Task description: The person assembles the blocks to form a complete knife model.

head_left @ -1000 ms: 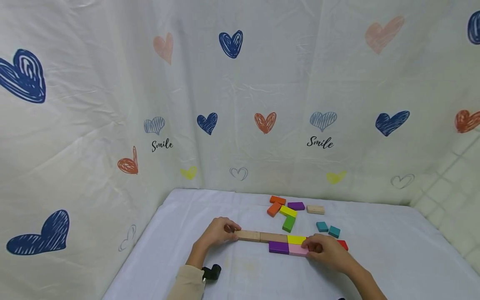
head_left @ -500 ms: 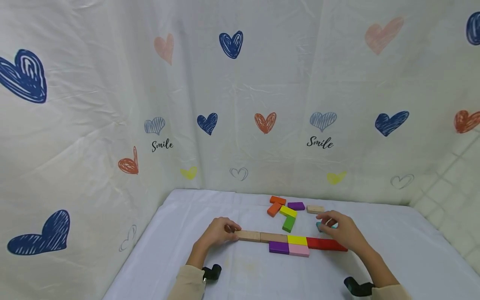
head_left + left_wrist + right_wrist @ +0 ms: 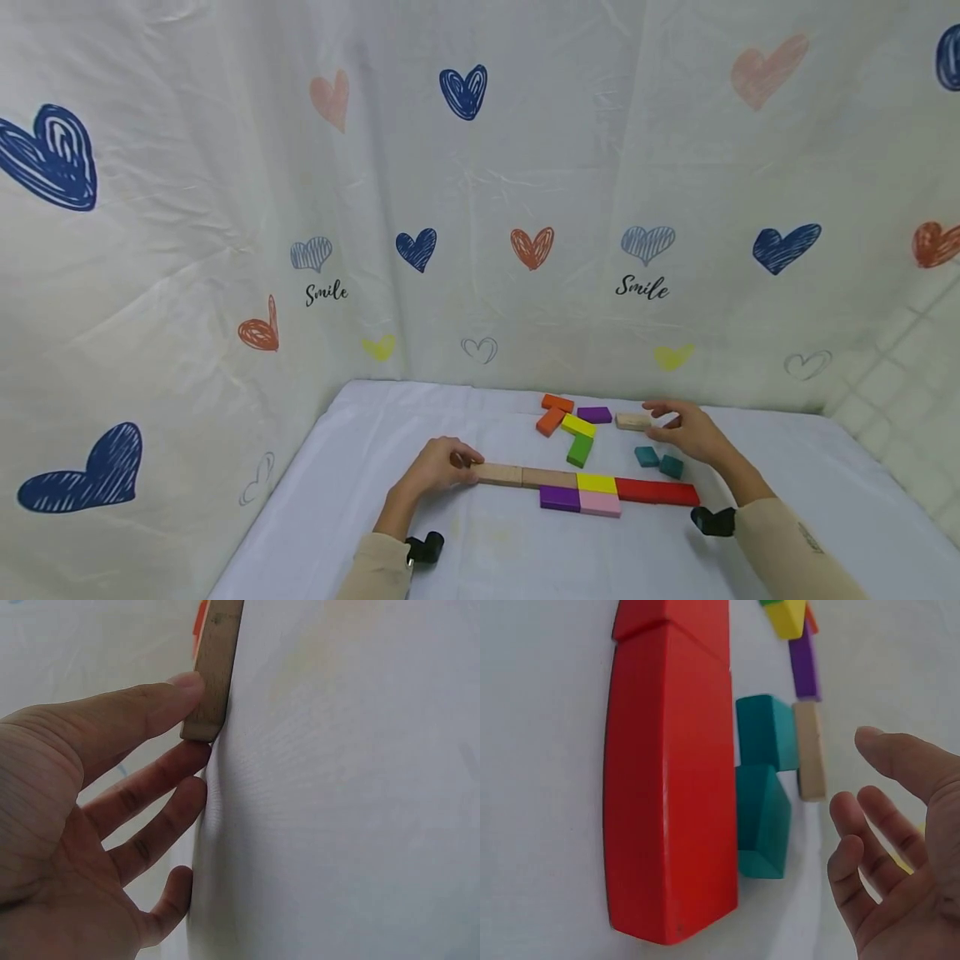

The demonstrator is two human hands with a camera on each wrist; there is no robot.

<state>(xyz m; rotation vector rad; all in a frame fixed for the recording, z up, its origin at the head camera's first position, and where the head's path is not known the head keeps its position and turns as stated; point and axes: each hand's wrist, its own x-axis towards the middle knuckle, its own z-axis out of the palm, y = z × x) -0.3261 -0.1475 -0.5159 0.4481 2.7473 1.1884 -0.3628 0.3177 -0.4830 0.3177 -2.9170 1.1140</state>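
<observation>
At the left end of a row of blocks, my left hand (image 3: pixel 438 465) pinches the end of a plain wooden block (image 3: pixel 217 671), thumb against its side. A second plain block (image 3: pixel 549 478), a yellow block (image 3: pixel 597 483) and red blocks (image 3: pixel 671 795) continue the row rightward. In front of it lie a purple block (image 3: pixel 559 497) and a pink block (image 3: pixel 599 504). My right hand (image 3: pixel 692 432) reaches to the back right, thumb and fingers spread beside the right end of a loose plain block (image 3: pixel 633 422). Nothing sits between those fingers in the right wrist view.
Two teal blocks (image 3: pixel 647 456) lie between the row and my right hand. Farther back are a green block (image 3: pixel 580 450), a yellow one (image 3: pixel 578 426), orange ones (image 3: pixel 551 421) and a purple one (image 3: pixel 594 414). A white cloth with printed hearts hangs behind the table.
My right hand has left the pink and yellow blocks, passing over the teal ones to the loose plain block at the back. My left hand stays at the row's left end.
</observation>
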